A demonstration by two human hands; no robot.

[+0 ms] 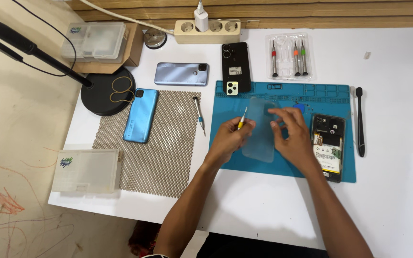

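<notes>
Opened phone (329,145) lies on the mat (283,169), right of both hands; mesh pad (161,162) lies left.

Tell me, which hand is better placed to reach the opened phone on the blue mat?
The right hand. It holds the clear cover directly beside the opened phone, while the left hand grips a small screwdriver farther away.
</notes>
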